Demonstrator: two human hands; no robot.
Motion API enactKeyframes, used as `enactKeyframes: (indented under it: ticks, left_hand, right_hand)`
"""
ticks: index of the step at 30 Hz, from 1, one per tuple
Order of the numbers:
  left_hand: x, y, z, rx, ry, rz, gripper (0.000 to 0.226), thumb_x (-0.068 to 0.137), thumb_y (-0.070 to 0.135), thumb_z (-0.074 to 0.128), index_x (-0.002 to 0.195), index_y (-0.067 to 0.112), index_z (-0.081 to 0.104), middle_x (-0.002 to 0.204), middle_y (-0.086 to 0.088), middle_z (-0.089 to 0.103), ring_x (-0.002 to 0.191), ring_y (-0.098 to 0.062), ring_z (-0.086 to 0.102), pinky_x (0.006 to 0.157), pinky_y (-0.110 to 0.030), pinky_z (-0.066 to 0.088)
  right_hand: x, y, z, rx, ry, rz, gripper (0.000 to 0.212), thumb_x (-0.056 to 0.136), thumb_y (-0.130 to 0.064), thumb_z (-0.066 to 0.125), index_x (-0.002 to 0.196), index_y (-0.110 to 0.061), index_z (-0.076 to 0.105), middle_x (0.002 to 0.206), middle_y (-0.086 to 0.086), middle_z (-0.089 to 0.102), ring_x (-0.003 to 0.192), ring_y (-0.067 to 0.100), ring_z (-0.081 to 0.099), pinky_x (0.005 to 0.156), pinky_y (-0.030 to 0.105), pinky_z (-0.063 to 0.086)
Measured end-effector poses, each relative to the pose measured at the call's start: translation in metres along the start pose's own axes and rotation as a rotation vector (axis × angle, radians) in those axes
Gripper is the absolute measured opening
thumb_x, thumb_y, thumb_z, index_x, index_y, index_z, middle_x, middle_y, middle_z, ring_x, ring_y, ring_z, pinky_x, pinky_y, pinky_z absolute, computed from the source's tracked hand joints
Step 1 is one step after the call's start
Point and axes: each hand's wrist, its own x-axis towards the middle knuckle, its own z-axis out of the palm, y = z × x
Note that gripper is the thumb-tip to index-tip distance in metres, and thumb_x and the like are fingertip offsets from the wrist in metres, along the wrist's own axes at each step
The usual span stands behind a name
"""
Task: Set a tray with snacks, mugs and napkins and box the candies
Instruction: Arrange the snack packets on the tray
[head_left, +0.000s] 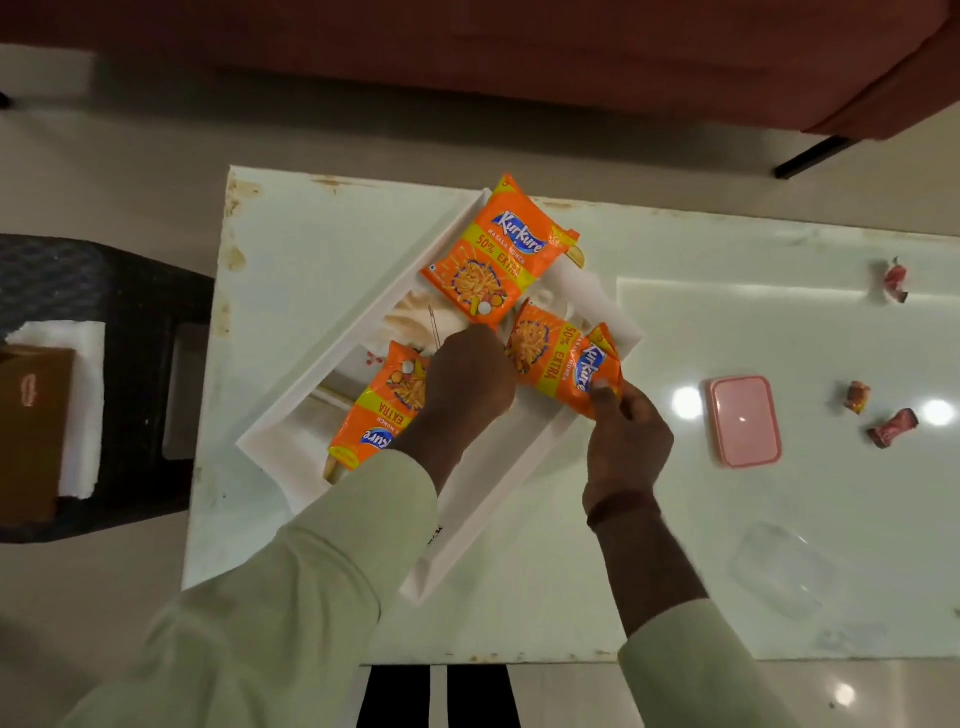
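Two hands are over the white tray (363, 319). The right hand (626, 436) pinches, thumb on top, the logo end of the right Kurkure packet (558, 358). This packet tilts across the tray's right rim, its long axis running far-left to near-right. The left hand (467, 382) lies knuckles up over the tray's middle, between the packets. Its fingers are hidden, so I cannot tell whether it holds anything. The near-left Kurkure packet (376, 410), beside that wrist, points its logo end near-left. The far Kurkure packet (498, 254) overlaps the tray's far corner, logo end far-right. The tray sits diagonally on the white table (311, 234), long axis near-left to far-right. To its right are a pink lidded box (743, 421) and, beyond, three wrapped candies (892, 427). White napkins (83, 405) lie on a black stool (140, 364) to the left.
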Motion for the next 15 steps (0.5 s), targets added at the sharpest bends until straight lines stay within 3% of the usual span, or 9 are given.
enactKeyframes:
  ticks: [3, 7, 10, 13, 15]
  left_hand:
    - [-0.011, 0.004, -0.002, -0.108, -0.065, -0.029, 0.025, 0.088, 0.027, 0.058, 0.090, 0.006, 0.071, 0.093, -0.012, 0.074, 0.091, -0.029, 0.069, 0.073, -0.034, 0.051]
    - [-0.041, 0.012, 0.008, -0.521, -0.075, -0.140, 0.030, 0.085, 0.028, 0.061, 0.066, 0.006, 0.067, 0.052, -0.003, 0.068, 0.051, -0.020, 0.069, 0.052, -0.027, 0.050]
    - [-0.059, 0.026, 0.026, -0.825, -0.024, -0.249, 0.031, 0.086, 0.030, 0.062, 0.059, 0.015, 0.064, 0.047, 0.002, 0.065, 0.040, -0.017, 0.066, 0.045, -0.028, 0.048]
    - [-0.059, 0.035, 0.040, -0.937, 0.052, -0.285, 0.031, 0.086, 0.027, 0.059, 0.056, 0.020, 0.062, 0.054, -0.002, 0.068, 0.041, -0.017, 0.067, 0.047, -0.039, 0.054]
    - [-0.050, 0.036, 0.046, -1.037, 0.059, -0.347, 0.029, 0.084, 0.019, 0.058, 0.056, 0.018, 0.059, 0.047, -0.001, 0.063, 0.038, -0.017, 0.064, 0.049, -0.040, 0.053]
  right_hand:
    - [0.010, -0.018, -0.013, 0.034, -0.019, -0.041, 0.008, 0.093, -0.022, 0.067, 0.089, -0.021, 0.074, 0.078, -0.011, 0.071, 0.062, -0.012, 0.063, 0.054, 0.002, 0.044]
    - [0.029, -0.055, -0.027, 0.024, -0.041, -0.146, 0.030, 0.096, -0.029, 0.062, 0.066, -0.029, 0.066, 0.068, -0.017, 0.068, 0.057, -0.010, 0.062, 0.053, 0.004, 0.044]
    - [0.045, -0.078, -0.020, 0.008, -0.085, -0.171, 0.030, 0.097, -0.028, 0.061, 0.067, -0.028, 0.066, 0.067, -0.018, 0.067, 0.057, -0.011, 0.062, 0.052, 0.005, 0.044]
    - [0.065, -0.084, -0.001, -0.046, -0.167, -0.140, 0.023, 0.099, -0.029, 0.056, 0.080, -0.023, 0.067, 0.074, -0.016, 0.067, 0.059, -0.008, 0.064, 0.055, 0.008, 0.047]
    - [0.079, -0.082, 0.012, -0.071, -0.228, -0.124, 0.020, 0.100, -0.029, 0.056, 0.088, -0.018, 0.068, 0.077, -0.013, 0.068, 0.058, -0.008, 0.064, 0.053, 0.007, 0.047]
